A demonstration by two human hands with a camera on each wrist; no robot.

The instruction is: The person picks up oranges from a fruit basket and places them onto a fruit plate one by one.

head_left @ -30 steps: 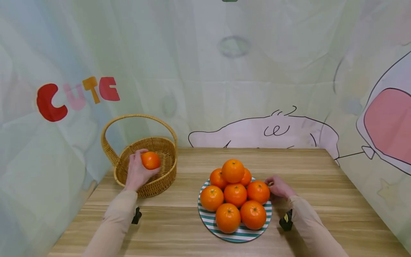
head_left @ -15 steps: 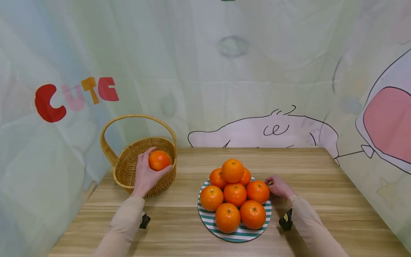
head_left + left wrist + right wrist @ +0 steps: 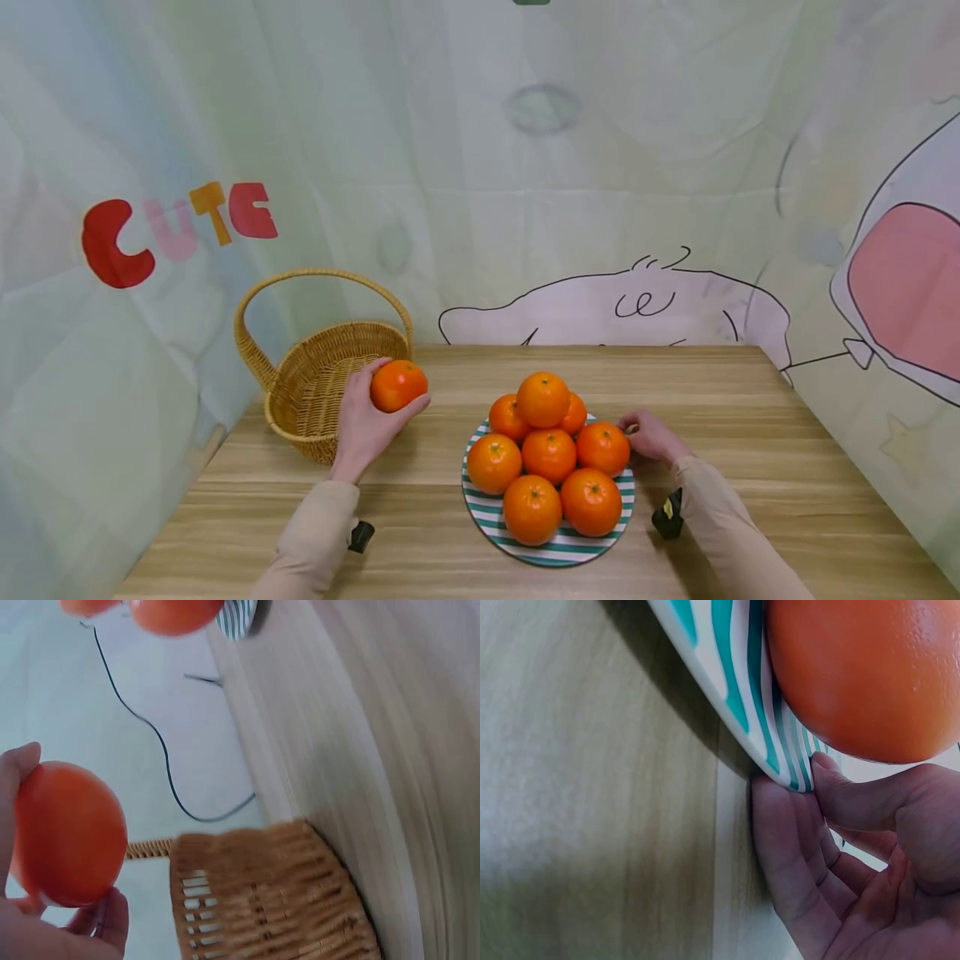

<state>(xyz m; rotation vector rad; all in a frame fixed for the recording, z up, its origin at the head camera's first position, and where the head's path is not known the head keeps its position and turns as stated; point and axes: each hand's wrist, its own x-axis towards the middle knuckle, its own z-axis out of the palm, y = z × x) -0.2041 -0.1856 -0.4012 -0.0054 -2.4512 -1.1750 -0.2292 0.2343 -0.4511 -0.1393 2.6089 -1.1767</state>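
Note:
In the head view my left hand (image 3: 369,423) grips an orange (image 3: 400,386) between thumb and fingers, held up at the right rim of a wicker basket (image 3: 296,433). The left wrist view has this orange (image 3: 71,834) up close, smooth and reddish. My right hand (image 3: 651,437) is at the right edge of a green-and-white striped plate (image 3: 555,553). Close up in the right wrist view, its thumb lies on top of the rim and its fingers underneath, pinching the plate (image 3: 739,697). Several oranges (image 3: 550,455) are piled on the plate, one on top (image 3: 543,400).
The basket's tall arched handle (image 3: 322,272) rises on the left, and its woven floor shows. Basket and plate stand on a wooden table (image 3: 442,533). A printed curtain (image 3: 480,208) hangs behind the table and along its sides.
My left hand has carried the orange rightward, from over the basket's middle to its right rim. The right hand stays at the plate's edge, and the pile has not moved.

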